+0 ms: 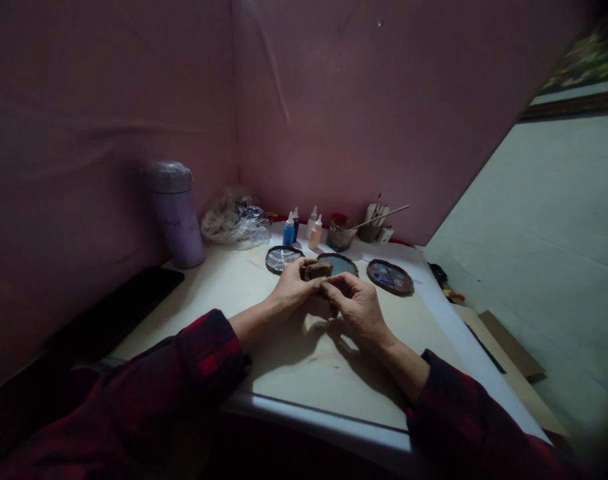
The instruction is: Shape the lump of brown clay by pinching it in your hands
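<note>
A small brown piece (pixel 318 270), its material hard to make out, is held above the pale tabletop (pixel 304 380). My left hand (pixel 295 283) has its fingers closed round the left side of it. From the right, my right hand (pixel 357 303) touches its lower edge with thumb and fingers pinched together. Just behind the hands, a round dark-rimmed piece with a blue-grey middle (pixel 340 265) lies partly hidden. Another with white lines (pixel 283 259) lies to its left, and a third with blue and purple patches (pixel 390 277) to the right.
Small paint bottles (pixel 289 232) stand behind the round pieces. Beside them are a cup (pixel 340 235) with a brush across it and a holder (pixel 371 230) with brushes. A purple flask (pixel 178 217), clear plastic bag (pixel 234 223) and black flat object (pixel 119 310) are on the left.
</note>
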A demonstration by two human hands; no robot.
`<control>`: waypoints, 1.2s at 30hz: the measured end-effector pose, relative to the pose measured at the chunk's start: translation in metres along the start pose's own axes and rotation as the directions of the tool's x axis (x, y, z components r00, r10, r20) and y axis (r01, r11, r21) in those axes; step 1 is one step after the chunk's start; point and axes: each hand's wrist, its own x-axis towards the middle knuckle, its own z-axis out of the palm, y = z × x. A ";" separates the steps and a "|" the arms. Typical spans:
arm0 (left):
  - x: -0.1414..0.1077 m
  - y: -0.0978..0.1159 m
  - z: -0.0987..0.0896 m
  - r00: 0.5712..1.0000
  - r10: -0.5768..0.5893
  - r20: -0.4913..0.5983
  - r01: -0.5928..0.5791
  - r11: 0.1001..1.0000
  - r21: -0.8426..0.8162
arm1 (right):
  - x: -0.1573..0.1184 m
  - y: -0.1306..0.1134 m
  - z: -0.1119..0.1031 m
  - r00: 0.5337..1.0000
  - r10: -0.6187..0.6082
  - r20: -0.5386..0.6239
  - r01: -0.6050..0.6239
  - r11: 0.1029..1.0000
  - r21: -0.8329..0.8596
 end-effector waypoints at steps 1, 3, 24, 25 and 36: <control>0.000 -0.001 0.000 1.000 0.005 0.006 -0.005 1.000 0.004 | 0.000 -0.001 0.000 1.000 0.022 -0.001 -0.022 1.000 0.014; -0.001 -0.002 -0.001 1.000 0.009 0.018 -0.009 1.000 0.005 | 0.000 -0.004 0.001 0.999 0.047 -0.015 -0.047 0.999 0.021; -0.003 0.001 -0.001 0.997 -0.035 0.068 0.033 0.999 0.031 | 0.003 -0.004 -0.002 0.994 0.098 -0.038 -0.097 0.995 0.037; -0.003 0.001 -0.001 0.995 -0.066 0.075 0.066 0.998 -0.004 | 0.003 -0.005 -0.002 0.995 0.090 -0.032 -0.089 0.995 0.042; -0.005 0.003 0.001 0.957 -0.248 0.152 0.278 0.935 -0.220 | 0.002 -0.008 -0.002 0.997 0.078 0.010 -0.079 0.992 0.102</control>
